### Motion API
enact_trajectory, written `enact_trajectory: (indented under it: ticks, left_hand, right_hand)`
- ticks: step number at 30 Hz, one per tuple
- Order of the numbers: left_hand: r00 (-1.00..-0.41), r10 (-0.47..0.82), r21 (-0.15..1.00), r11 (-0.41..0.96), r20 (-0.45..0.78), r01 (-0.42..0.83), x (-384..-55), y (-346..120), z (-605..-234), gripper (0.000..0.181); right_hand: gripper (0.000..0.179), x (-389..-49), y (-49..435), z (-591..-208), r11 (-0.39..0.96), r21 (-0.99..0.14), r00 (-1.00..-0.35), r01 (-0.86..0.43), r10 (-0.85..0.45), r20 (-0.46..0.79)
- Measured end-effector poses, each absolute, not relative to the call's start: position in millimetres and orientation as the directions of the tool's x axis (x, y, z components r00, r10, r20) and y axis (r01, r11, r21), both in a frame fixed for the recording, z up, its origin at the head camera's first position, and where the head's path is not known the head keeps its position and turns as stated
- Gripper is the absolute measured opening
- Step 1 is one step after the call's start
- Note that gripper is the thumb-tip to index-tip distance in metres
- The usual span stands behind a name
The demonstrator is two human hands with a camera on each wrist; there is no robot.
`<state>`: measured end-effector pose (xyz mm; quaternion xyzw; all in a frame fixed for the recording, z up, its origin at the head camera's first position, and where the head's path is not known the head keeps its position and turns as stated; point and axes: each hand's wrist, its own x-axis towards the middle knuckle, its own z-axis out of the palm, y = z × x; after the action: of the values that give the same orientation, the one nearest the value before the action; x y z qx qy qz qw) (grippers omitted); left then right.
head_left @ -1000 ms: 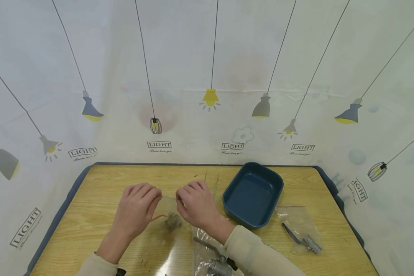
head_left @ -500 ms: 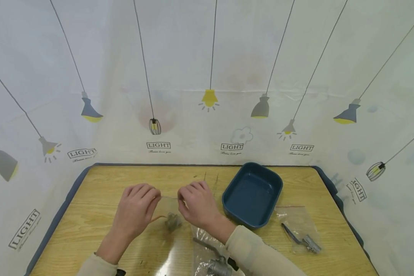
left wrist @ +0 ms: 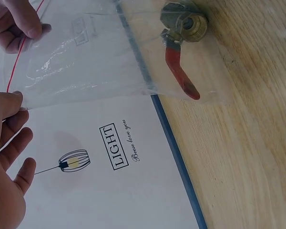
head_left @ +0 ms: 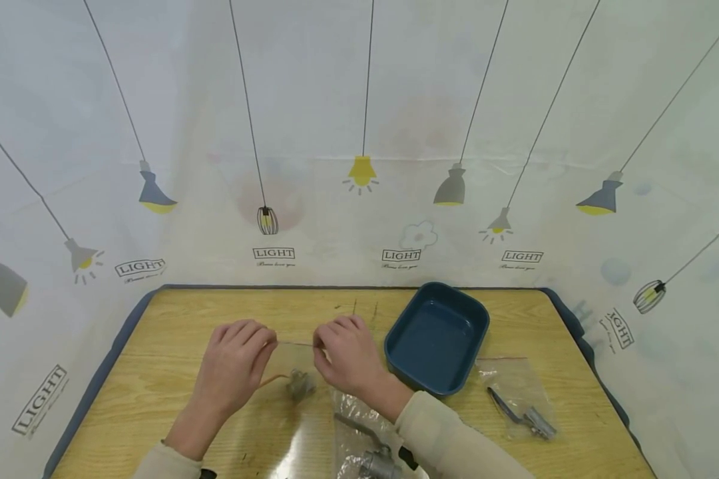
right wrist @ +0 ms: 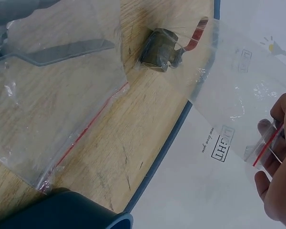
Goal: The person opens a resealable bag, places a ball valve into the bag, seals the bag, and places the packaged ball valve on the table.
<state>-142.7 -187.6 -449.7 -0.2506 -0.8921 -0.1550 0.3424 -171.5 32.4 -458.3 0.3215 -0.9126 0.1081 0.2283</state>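
A clear zip bag (left wrist: 100,62) with a red strip along its mouth hangs between my two hands. My left hand (head_left: 232,359) pinches one end of the mouth, and my right hand (head_left: 349,354) pinches it further along. Low in the bag lies a brass ball valve (left wrist: 186,24) with a red lever handle (left wrist: 181,71); from the head view it appears as a dull grey lump over the table. The strip runs taut between the fingertips in the left wrist view.
Right of my hands stands a deep blue dish (head_left: 437,342). A bagged grey lever valve (head_left: 380,460) lies under my right forearm. Another clear bag (head_left: 518,379) holding a metal part with a dark lever (head_left: 503,404) rests at the right of the wooden table (head_left: 174,332).
The gap between my hands has widened slightly along the bag's mouth, with my right hand shifted a little right. The valve stays in the bag at about the same spot.
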Motion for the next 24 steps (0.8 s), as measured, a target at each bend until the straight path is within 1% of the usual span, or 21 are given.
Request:
enact_trajectory:
  ticks: [2,7,10,19,24]
  left_hand:
    - [-0.631,0.341,0.1,0.825,0.697,0.557,-142.9,-187.9,-450.3,0.005]
    - [-0.622,0.338,0.094,0.826,0.706,0.556,-142.8,-187.6,-450.4,0.01]
    - [-0.619,0.337,0.096,0.824,0.71,0.558,-142.8,-187.4,-450.5,0.009]
    - [-0.633,0.326,0.109,0.829,0.702,0.548,-141.5,-189.4,-451.9,0.005]
    - [-0.661,0.324,0.124,0.835,0.677,0.536,-140.6,-189.7,-450.7,0.006]
  right_hand:
    - [0.006,-171.6,33.1,-458.6,0.769,-0.061,-0.692,-0.637,-0.534,0.485]
    - [0.007,-171.4,33.3,-458.6,0.764,-0.074,-0.693,-0.641,-0.534,0.484]
    - [0.006,-171.0,33.8,-458.6,0.764,-0.075,-0.695,-0.64,-0.535,0.481]
    - [0.007,-170.9,38.0,-460.3,0.767,-0.084,-0.708,-0.636,-0.536,0.46]
    - [0.007,-171.1,38.9,-460.5,0.767,-0.084,-0.707,-0.636,-0.535,0.463]
